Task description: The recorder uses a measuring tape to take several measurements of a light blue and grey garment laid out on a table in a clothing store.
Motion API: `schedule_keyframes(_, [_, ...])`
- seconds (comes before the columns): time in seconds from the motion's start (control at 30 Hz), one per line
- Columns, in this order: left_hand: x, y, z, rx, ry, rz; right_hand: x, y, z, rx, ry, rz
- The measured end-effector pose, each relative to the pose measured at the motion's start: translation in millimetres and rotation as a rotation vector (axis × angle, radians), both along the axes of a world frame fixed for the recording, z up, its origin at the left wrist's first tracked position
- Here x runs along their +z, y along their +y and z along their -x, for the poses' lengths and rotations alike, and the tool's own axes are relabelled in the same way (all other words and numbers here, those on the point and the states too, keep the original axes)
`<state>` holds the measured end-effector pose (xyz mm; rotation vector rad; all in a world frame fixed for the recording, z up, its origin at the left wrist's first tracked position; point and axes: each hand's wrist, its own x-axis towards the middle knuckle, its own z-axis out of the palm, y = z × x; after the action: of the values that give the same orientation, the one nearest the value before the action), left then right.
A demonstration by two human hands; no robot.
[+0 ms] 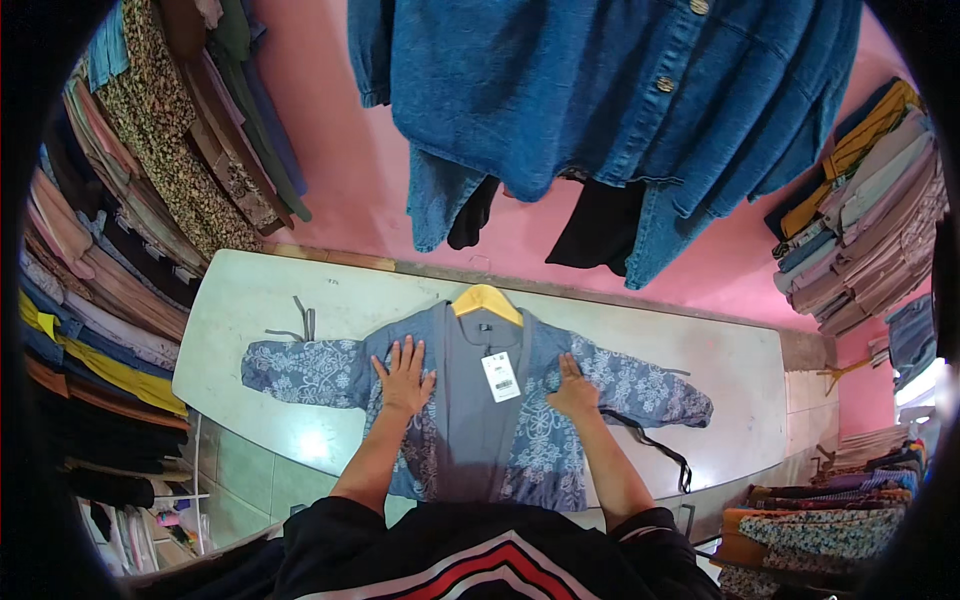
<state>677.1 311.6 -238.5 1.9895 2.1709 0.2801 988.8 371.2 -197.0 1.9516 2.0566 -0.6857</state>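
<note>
A blue-grey embroidered garment (540, 427) lies face up on a white table (720, 360), its sleeves spread to both sides. A yellow hanger (486, 301) shows at its neck opening. My left hand (405, 379) rests flat on the garment's front below the shoulder, fingers spread. My right hand (575, 390) rests on the opposite front panel near the sleeve, its fingers partly hidden from clear sight. Between the hands, a white paper tag (500, 376) with writing and a barcode lies over the grey inner fabric. Neither hand grips anything visible.
Blue denim garments (525, 97) hang above the table's far side, before a pink wall (330, 135). Crowded clothes racks line the left (150, 172) and right (862, 247). A black strap (660, 446) lies on the table beside my right forearm. More folded or hanging clothes (817, 532) are at lower right.
</note>
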Motion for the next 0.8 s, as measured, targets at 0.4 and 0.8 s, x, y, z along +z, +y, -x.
schedule_keyframes(0.4, [-7.5,66.2,-14.5,-0.099,-0.159,0.054,9.8,4.2,0.0,-0.219,-0.065,-0.271])
schedule_keyframes(0.8, [12.6,-49.8,72.2,0.039,-0.254,-0.282,-9.6,-143.5,-0.8,-0.321,0.162,-0.352])
